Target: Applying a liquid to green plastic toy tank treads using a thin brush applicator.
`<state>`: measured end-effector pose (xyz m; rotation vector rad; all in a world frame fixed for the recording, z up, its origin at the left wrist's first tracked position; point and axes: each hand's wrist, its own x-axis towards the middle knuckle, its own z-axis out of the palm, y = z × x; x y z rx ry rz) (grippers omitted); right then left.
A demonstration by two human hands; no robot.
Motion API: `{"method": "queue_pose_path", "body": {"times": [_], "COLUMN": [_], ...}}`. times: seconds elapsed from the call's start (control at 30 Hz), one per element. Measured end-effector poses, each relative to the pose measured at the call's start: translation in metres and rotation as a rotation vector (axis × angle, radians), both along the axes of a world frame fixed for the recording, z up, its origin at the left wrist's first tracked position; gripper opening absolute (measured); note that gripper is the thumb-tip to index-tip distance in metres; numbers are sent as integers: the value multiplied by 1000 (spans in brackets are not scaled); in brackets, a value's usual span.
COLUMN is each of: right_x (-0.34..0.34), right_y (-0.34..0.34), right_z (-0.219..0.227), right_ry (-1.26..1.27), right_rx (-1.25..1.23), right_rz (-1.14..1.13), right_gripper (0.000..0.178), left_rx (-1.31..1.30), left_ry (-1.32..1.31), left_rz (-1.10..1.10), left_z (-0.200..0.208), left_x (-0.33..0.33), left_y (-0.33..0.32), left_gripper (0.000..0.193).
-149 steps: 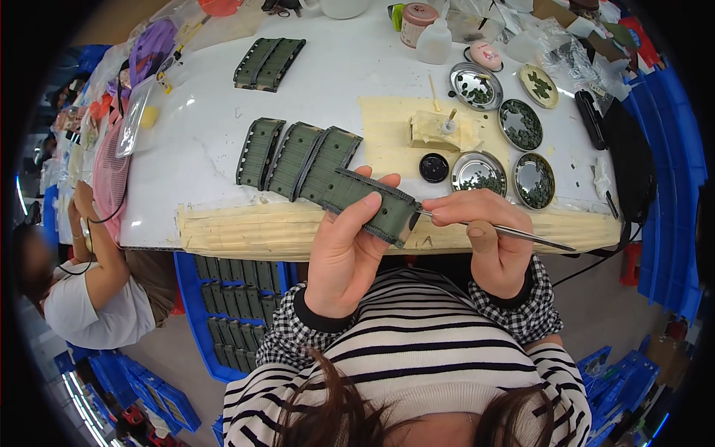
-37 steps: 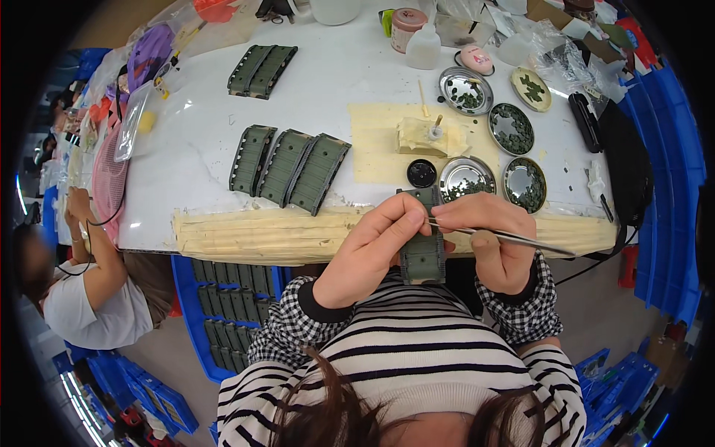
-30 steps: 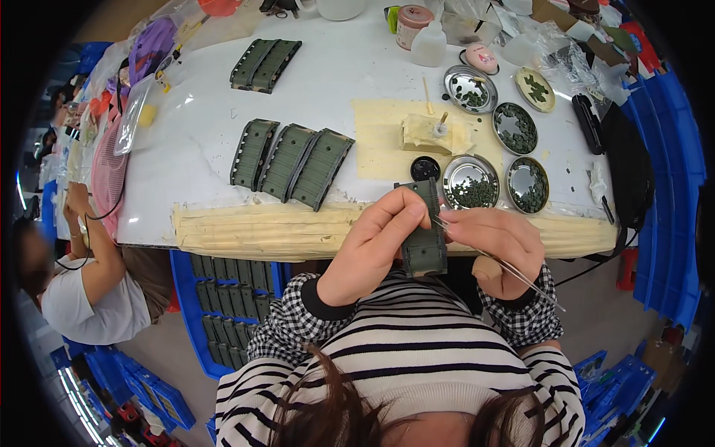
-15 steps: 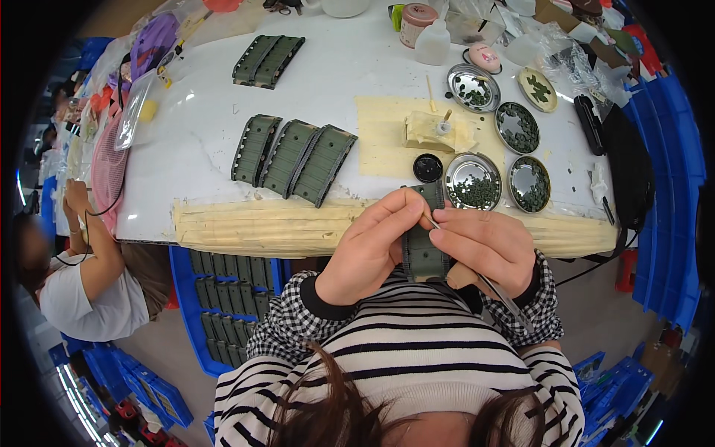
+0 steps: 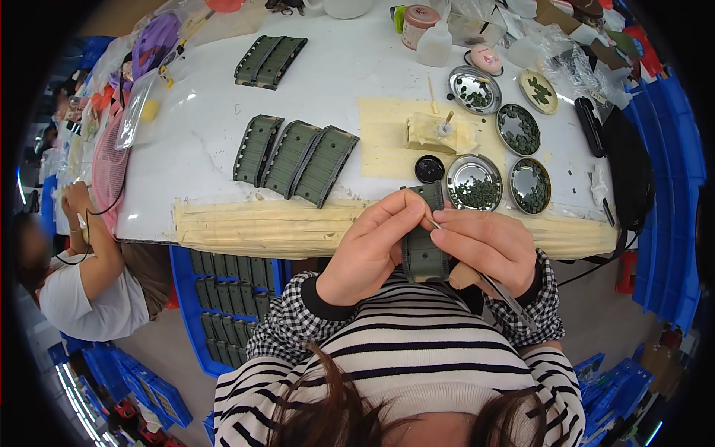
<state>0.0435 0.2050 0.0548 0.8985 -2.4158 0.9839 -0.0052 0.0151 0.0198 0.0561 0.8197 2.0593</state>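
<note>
My left hand [image 5: 369, 246] is closed around a dark green curved panel [image 5: 424, 255] with ridged edges, held upright in front of my chest. Its thumb and index finger pinch together over the panel's face; anything tiny between them cannot be made out. Gripped in my right hand [image 5: 488, 246] are metal tweezers [image 5: 512, 304], their tip meeting the left fingertips at the panel. A tan cover wraps one right fingertip. Just beyond the panel, small dark green pieces lie in a round metal dish [image 5: 474, 195], beside a black round cap [image 5: 429, 169].
More dishes [image 5: 529, 195] of green pieces stand at the right. A taped block [image 5: 439, 135] holds a small pot. Several finished-looking green panels [image 5: 298, 160] lie left of centre. A blue crate [image 5: 195, 328] of panels sits below the table edge. Another person [image 5: 97, 290] works at the left.
Both hands keep almost the same pose on the panel and tweezers. The whole view has shifted very slightly.
</note>
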Motion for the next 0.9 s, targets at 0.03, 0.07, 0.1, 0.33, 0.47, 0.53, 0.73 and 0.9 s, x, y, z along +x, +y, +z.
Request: {"method": "queue_pose_path", "body": {"times": [0.03, 0.07, 0.1, 0.33, 0.47, 0.53, 0.73, 0.9], "right_x": [0, 0, 0, -2, -3, -3, -2, -1], "right_y": [0, 1, 1, 2, 2, 2, 2, 0], "right_z": [-1, -1, -1, -2, -3, -3, -5, -3], "right_ry": [1, 1, -1, 6, 9, 7, 14, 5], "right_rx": [-1, -2, -9, -16, -28, -24, 1, -22], "right_rz": [-1, -3, -2, 15, 17, 16, -4, -25], "right_gripper": [35, 35, 35, 36, 36, 35, 33, 30], "left_rx": [-2, 0, 2, 32, 25, 33, 10, -2], "left_ry": [7, 3, 1, 12, 26, 35, 51, 67], "left_rz": [-5, -6, -7, -12, -7, 4, 0, -3], "left_z": [-1, 0, 0, -1, -1, -2, -4, -6], "left_x": [0, 0, 0, -1, -1, 0, 0, 1], "left_y": [0, 0, 0, 0, 1, 1, -1, 0], "left_gripper": [22, 22, 22, 20, 20, 20, 20, 20]}}
